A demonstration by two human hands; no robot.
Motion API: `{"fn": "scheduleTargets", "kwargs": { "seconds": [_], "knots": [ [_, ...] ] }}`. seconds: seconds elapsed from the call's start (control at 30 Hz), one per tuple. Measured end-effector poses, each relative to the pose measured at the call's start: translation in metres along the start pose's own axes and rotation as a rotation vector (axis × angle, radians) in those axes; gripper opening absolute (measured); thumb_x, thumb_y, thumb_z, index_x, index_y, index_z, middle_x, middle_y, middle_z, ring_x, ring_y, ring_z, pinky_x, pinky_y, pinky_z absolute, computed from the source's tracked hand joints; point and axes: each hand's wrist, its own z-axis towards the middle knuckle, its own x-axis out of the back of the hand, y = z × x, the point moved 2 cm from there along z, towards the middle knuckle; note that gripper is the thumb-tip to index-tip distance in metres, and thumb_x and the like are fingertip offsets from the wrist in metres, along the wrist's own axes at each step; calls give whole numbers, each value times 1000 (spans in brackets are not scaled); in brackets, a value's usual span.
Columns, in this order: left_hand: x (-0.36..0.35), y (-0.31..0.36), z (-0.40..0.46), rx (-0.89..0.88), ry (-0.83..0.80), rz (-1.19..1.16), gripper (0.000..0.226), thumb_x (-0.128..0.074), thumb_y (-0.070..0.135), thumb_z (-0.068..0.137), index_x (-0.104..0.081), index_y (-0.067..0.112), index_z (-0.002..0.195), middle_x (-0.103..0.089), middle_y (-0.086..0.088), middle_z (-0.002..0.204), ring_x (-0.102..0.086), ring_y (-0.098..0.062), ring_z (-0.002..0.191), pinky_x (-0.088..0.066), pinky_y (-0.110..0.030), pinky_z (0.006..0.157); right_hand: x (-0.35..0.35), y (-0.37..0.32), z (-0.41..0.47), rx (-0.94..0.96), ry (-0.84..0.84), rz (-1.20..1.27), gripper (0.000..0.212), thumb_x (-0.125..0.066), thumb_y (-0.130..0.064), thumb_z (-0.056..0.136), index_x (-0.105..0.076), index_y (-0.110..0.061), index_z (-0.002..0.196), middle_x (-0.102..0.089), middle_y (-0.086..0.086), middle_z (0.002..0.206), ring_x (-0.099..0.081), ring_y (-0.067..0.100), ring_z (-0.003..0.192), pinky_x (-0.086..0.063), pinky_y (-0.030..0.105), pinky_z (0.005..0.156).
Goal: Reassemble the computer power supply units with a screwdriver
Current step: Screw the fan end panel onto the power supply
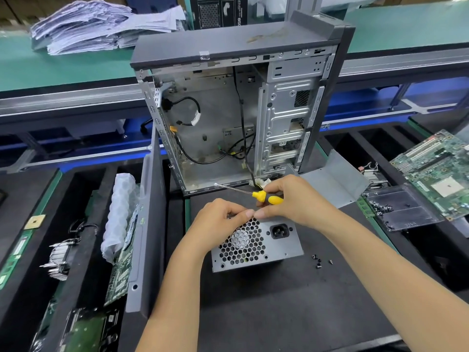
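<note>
A grey power supply (256, 243) lies on the dark surface (279, 301) just in front of the open case (228, 110), its honeycomb grille and socket facing up toward the person. Both hands meet over the supply's far edge. The right hand (291, 199) has its fingers (264, 213) curled round the yellow handle of a screwdriver (261, 195), whose shaft slants away to the left with the tip near the case's lower rim. The left hand (218, 219) has its fingers curled too, thumb and forefinger pinched together tip to tip against the right hand's; whatever sits between them is too small to make out. A few loose screws (319, 261) lie on the surface to the right of the supply. A grey side panel (144, 224) stands on edge left of the case, with bubble wrap (119, 207) and circuit boards beyond it. To the right of the case rest a bent metal plate (335, 181), a dark tray of screws (401, 212) and a green motherboard (441, 171). Behind the case, a stack of papers (88, 26) sits on a green bench.
</note>
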Motion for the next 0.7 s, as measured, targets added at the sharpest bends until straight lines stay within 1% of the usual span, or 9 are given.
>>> {"fn": "scheduleTargets", "kwargs": {
  "seconds": [0.03, 0.1, 0.23, 0.3, 0.37, 0.43, 0.53, 0.63, 0.7],
  "knots": [
    [0, 0, 0, 4, -1, -9, 25, -58, 41, 95, -75, 31, 79, -30, 9, 47, -29, -8, 47, -25, -27, 54, 5, -2, -2, -7, 4, -13, 21, -82, -38, 68, -70, -23, 74, -65, 2, 77, -57, 16, 77, -44, 32, 66],
    [0, 0, -1, 15, 2, -14, 29, -59, 40, 96, -69, 35, 69, -33, 11, 43, -33, -6, 46, -26, -26, 54, 18, -6, -9, -25, 31, -76, 25, -78, -41, 73, -70, -19, 83, -63, 11, 84, -55, 22, 80, -41, 34, 66],
    [-1, -1, 0, 24, 3, 1, 26, -58, 39, 96, -77, 24, 89, -45, 16, 43, -43, 5, 46, -29, -23, 56, 42, -18, -35, -63, -8, -276, 21, -69, -43, 81, -59, -29, 94, -54, -10, 83, -49, 11, 82, -40, 27, 63],
    [-2, -1, 0, 21, 5, 7, 27, -57, 40, 96, -78, 22, 96, -51, 9, 57, -44, 7, 47, -31, -22, 57, 47, -27, -49, -65, -16, -352, 19, -70, -40, 81, -54, -30, 87, -53, -14, 78, -48, 12, 79, -40, 29, 61],
    [-2, -1, 0, 26, 4, 10, 27, -57, 40, 96, -77, 22, 98, -60, 24, 67, -46, 8, 48, -31, -21, 57, 49, -37, -59, -62, 22, -454, 16, -69, -38, 80, -57, -27, 84, -57, -10, 81, -54, 16, 79, -47, 32, 65],
    [-2, -1, -1, 26, 5, 12, 27, -57, 41, 96, -77, 23, 97, -54, 34, 80, -52, 5, 53, -30, -20, 56, 49, -46, -66, -58, 55, -548, 13, -67, -36, 81, -60, -26, 84, -60, -7, 85, -57, 19, 80, -51, 33, 67],
    [-2, -1, 0, 15, 17, 13, 26, -57, 42, 96, -78, 26, 95, -59, 13, 59, -45, -2, 47, -28, -21, 54, 47, -53, -69, -64, 64, -632, 7, -64, -32, 82, -62, -26, 86, -61, -5, 89, -59, 22, 82, -50, 31, 66],
    [-3, -2, 0, 13, 16, 11, 26, -57, 43, 96, -78, 27, 97, -58, 20, 75, -45, 8, 47, -29, -18, 52, 44, -57, -68, -73, 63, -688, 7, -63, -28, 83, -62, -25, 89, -62, -3, 91, -60, 23, 85, -48, 29, 64],
    [-3, -2, 0, 23, 17, 4, 27, -57, 43, 96, -78, 27, 97, -56, 16, 54, -44, 6, 46, -31, -21, 54, 43, -58, -68, -78, 65, -699, 8, -63, -28, 83, -62, -25, 90, -62, -3, 91, -60, 23, 85, -46, 28, 63]
  ]
}}
